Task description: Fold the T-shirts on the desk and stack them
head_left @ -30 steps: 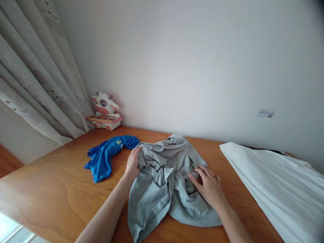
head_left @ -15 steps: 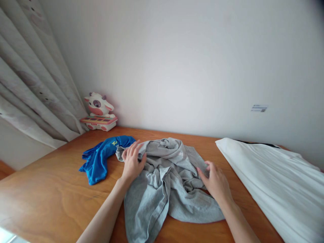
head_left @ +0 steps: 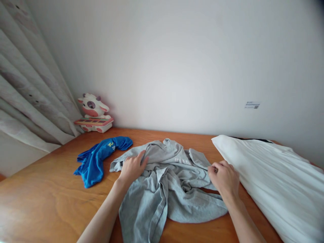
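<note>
Wooden tabletop (head_left: 48, 199) holds grey shirt (head_left: 174, 184) mid-table, chest part-flattened with print (head_left: 182, 161) showing, lower part left bunched; left hand (head_left: 133, 168) on it, fingers loosely apart, right hand (head_left: 224, 178) pinching its side edge.

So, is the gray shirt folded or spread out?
Partly spread, not neatly folded: the gray shirt shows its lettering, but its middle lies bunched in creases on the table.

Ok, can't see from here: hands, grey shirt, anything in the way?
Left hand open on grey shirt; right hand curled at its right-side edge. Shirt crumpled, lettering showing. Blue garment at left, clear of it.
</note>
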Tool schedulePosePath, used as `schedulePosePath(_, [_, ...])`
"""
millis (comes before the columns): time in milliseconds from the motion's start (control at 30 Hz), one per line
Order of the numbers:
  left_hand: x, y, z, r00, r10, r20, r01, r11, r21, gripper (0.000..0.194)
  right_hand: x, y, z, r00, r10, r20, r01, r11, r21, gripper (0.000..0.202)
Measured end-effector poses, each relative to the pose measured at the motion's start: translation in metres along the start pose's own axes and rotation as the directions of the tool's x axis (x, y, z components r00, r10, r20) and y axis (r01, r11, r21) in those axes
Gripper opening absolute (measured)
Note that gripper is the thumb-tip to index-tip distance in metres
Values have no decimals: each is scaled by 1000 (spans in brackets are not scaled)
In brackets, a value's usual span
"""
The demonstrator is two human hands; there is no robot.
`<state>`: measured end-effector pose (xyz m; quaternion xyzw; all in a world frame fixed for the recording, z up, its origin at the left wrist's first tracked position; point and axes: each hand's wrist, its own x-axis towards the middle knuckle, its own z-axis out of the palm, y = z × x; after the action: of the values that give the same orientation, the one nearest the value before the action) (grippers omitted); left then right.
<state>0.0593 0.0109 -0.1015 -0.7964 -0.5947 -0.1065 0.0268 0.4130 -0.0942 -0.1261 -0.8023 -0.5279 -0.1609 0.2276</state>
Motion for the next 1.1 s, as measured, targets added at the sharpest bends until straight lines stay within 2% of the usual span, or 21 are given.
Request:
schedulePosePath(67, [-1,0,0,998,-43,46,42,999,29,50,-1,1,0,999,-35,-15,35,999,-6,28])
schedulePosePath(100, [-1,0,1,999,-18,39,17,999,37,47,-2,0,3,998,-68,-15,68,997,19,31])
schedulePosePath(167, [-1,0,5,995,98,-21,-98,995,33,42,-3,-2,11,987,-154,-35,158,981,116,31])
schedulePosePath(233, [0,0,10,978,198,-68,-198,980,8,49,-5,-4,21,971,-232,-54,238,941,242,26])
schedulePosePath(300, [1,0,15,970,237,-48,-239,970,-41,53,-7,-5,31,965,-263,-7,251,912,325,31])
schedulePosePath(433, [2,1,20,982,190,-1,-190,980,-61,44,-8,-7,37,970,-191,152,149,957,247,43])
schedulePosePath(567, [1,1,18,992,114,-46,-113,993,28,38,-4,-7,23,961,-138,239,118,988,98,45])
schedulePosePath(733, [3,-5,10,997,-38,-69,45,994,99,37,-3,8,3,916,58,397,-30,997,-76,22])
schedulePosePath(800, [4,-6,9,996,-73,-48,77,993,84,41,-3,11,0,942,89,323,-39,987,-159,16])
schedulePosePath(867, [4,-8,10,995,-88,-43,91,993,77,46,-4,9,1,986,28,163,1,985,-173,16])
schedulePosePath(967, [5,-9,15,991,-109,-73,116,989,93,50,-4,0,8,990,-142,-3,142,990,21,24])
schedulePosePath(1033, [6,-10,18,993,-108,-56,111,992,65,50,-5,-6,15,973,-231,-17,231,963,142,37])
schedulePosePath(1100, [8,-13,20,996,-88,-11,88,996,8,48,-6,-10,20,967,-252,39,244,957,155,42])
